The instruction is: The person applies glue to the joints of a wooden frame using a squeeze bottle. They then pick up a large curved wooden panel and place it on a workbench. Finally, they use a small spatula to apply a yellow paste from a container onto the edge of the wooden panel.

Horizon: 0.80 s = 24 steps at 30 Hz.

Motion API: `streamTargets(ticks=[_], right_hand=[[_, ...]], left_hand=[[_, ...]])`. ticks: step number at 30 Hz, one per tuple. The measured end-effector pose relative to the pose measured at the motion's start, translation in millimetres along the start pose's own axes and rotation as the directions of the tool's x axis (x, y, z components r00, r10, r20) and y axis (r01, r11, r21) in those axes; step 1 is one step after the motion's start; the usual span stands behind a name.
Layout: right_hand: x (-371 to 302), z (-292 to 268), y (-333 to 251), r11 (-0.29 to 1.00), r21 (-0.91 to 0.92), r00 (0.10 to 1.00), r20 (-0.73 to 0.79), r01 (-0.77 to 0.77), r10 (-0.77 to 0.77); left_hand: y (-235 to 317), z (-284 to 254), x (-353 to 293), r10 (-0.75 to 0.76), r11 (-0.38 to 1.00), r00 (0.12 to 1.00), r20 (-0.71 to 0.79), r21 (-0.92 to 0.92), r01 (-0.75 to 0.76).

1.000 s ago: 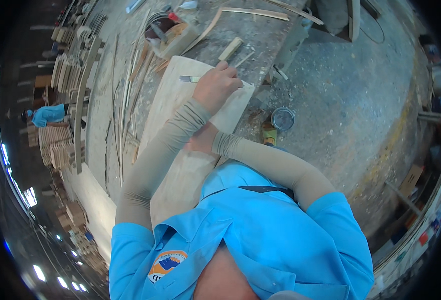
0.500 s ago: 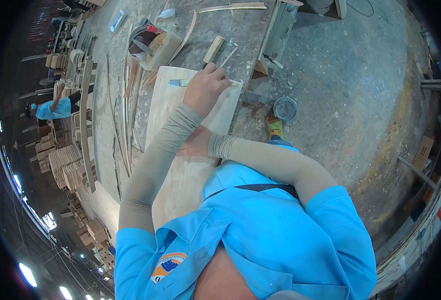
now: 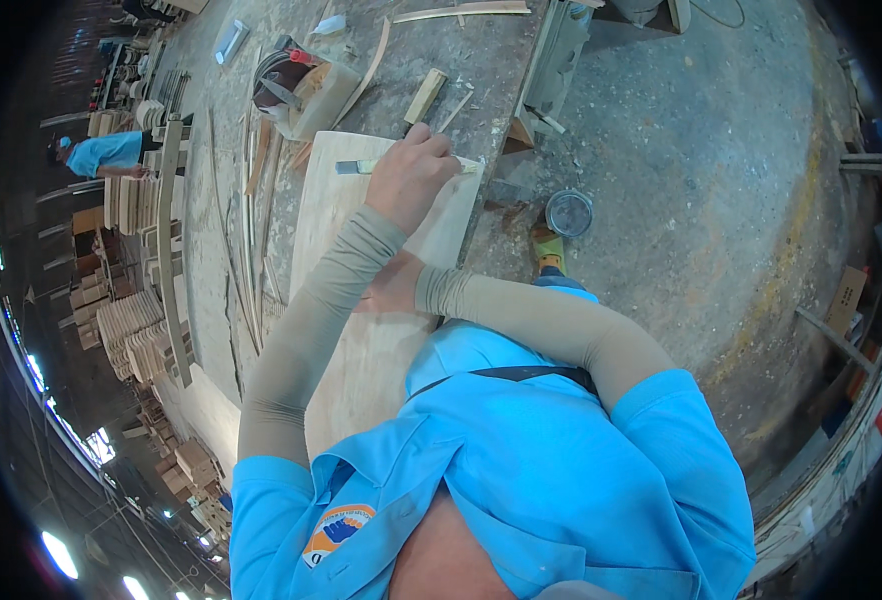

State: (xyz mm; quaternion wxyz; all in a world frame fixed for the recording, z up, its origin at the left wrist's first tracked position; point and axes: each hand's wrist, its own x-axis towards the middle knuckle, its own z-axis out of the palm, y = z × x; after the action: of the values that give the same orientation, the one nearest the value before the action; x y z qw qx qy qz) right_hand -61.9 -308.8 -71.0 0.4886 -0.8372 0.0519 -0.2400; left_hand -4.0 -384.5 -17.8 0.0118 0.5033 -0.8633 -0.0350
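A pale wooden board (image 3: 346, 225), wider at its far end, lies lengthwise on the workbench in front of me. Over its far part, my left hand (image 3: 416, 178) is closed around a slim flat tool (image 3: 353, 167) laid crosswise. Its grey flat tip sticks out on the left and a yellowish end shows on the right; the middle is covered by my fingers. My right hand (image 3: 396, 282) rests on the board nearer to me, its fingers hidden beneath my left forearm. Just beyond my left hand lies a wooden-handled tool (image 3: 425, 97) with a dark end.
A cut-open plastic container (image 3: 321, 105) holding tools stands at the board's far left. Long wood strips (image 3: 258, 215) lie along the left. A round can (image 3: 569, 214) stands on the floor at right. A person in blue (image 3: 106, 155) is among stacked wood parts, far left.
The tool's tip has gone from bright blue to grey, while my hands stay almost in place. The distant person has shifted and lowered an arm.
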Motion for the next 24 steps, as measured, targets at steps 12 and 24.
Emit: streamTargets(ticks=[12, 24], right_hand=[[0, -2, 1, 0.999, 0.045, 1.000, 0.013, -0.003, 0.002], [12, 73, 59, 0.984, 0.169, 0.998, -0.045, 0.054, -0.047]], left_hand=[[0, 2, 6, -0.037, 0.999, 0.999, 0.028, 0.007, 0.037], [11, 10, 7, -0.107, 0.994, 0.994, 0.010, 0.004, 0.107]])
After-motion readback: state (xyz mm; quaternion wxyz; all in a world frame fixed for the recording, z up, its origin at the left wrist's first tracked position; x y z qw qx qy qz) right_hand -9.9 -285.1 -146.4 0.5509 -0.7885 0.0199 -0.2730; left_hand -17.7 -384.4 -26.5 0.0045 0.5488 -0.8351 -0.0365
